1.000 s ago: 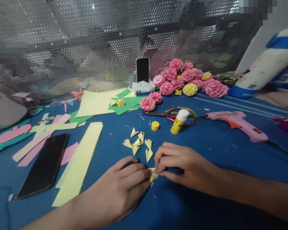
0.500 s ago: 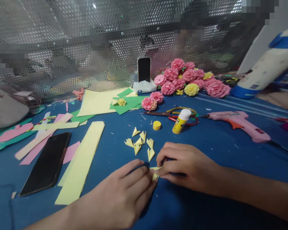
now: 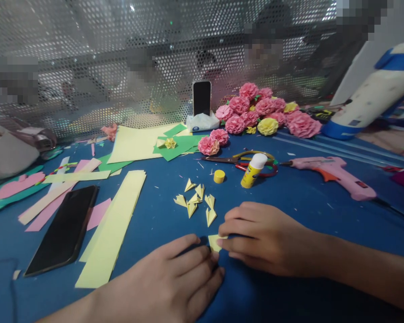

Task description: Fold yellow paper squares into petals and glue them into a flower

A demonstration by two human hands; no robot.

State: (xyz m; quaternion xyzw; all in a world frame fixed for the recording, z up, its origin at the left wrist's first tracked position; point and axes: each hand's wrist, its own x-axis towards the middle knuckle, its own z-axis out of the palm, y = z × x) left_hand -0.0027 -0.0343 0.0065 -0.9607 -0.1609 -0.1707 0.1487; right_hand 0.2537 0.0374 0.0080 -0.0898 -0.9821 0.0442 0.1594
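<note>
Close to the camera, two bare hands meet low in the middle of a dark blue table (image 3: 289, 197), both palm down with forearms coming in from the bottom corners. The left hand (image 3: 175, 280) rests on the table with its fingers loosely curled; its fingertips (image 3: 214, 256) touch the near edge of a small folded piece of pale yellow paper (image 3: 215, 241), but whether they grip it cannot be told. The right hand (image 3: 265, 237) lies flat and low, its thumb and forefinger closed on the right edge of that same piece, so the paper sits flat on the table between the two hands' fingertips. Just beyond it lies a loose cluster of folded yellow paper points (image 3: 195, 201), seven as far as can be counted. Farther back stand one yellow glue stick with a white top (image 3: 252, 170), one round yellow cap (image 3: 218, 176) beside it, and scissors with yellow and red handles (image 3: 242, 158). One pink glue gun (image 3: 330, 172) lies to the right. To the left are one black phone lying flat (image 3: 62, 235) and a stack of long pale yellow paper strips (image 3: 112, 229). A second phone stands upright (image 3: 201, 98) at the back, beside a heap of pink and yellow paper flowers (image 3: 265, 110).
</note>
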